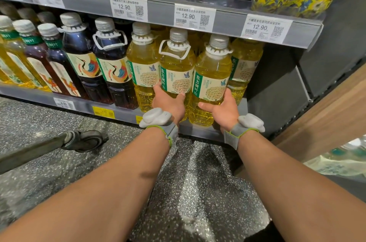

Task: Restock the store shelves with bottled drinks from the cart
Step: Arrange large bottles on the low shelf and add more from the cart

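1. As I read it, the step in hand is seating two yellow tea bottles in the front row of the lower shelf. Both stand upright below the middle price tag.
2. The left hand wraps the left bottle, straight below that tag. Its thumb lies across the front and its fingers curl round the far side.
3. The right hand clasps the right bottle, below and slightly right of the tag. Its thumb crosses the lower front and its fingers go round the right flank.
4. The two bottles stand side by side, touching or nearly so. Their bases are at the shelf's front lip, and I cannot tell whether their full weight rests on it yet.
5. A shelved yellow bottle stands below and left of the tag, just beside the left bottle, with others behind.
6. The next move likely calls for an even push back until both bases are clear of the lip, labels facing out. Both grips can then loosen.
7. After that it is back for more stock. A wheel, probably the cart's, shows far below and left of the tag.
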A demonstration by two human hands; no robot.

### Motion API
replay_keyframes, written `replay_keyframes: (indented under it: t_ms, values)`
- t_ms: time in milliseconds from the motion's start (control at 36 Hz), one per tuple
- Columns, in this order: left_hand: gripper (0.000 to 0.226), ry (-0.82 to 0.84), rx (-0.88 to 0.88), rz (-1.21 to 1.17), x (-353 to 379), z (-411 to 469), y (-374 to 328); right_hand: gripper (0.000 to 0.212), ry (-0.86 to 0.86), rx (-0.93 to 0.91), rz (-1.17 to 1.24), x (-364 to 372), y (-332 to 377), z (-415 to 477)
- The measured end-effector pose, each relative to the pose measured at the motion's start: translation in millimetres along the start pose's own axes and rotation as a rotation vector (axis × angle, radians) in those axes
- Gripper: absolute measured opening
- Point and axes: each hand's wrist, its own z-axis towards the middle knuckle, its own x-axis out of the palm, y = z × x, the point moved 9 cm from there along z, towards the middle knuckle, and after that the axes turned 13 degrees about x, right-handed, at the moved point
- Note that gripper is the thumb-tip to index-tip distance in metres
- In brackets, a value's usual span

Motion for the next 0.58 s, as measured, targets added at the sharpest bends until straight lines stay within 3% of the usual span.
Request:
replay_keyframes:
  t_ms: [583]
  values:
    - [0.064, -0.009, 0.002, 0.009, -2.3, 0.2, 0.4, 0.083, 0.100, 0.007, 0.003, 1.0, -1.0, 0.6]
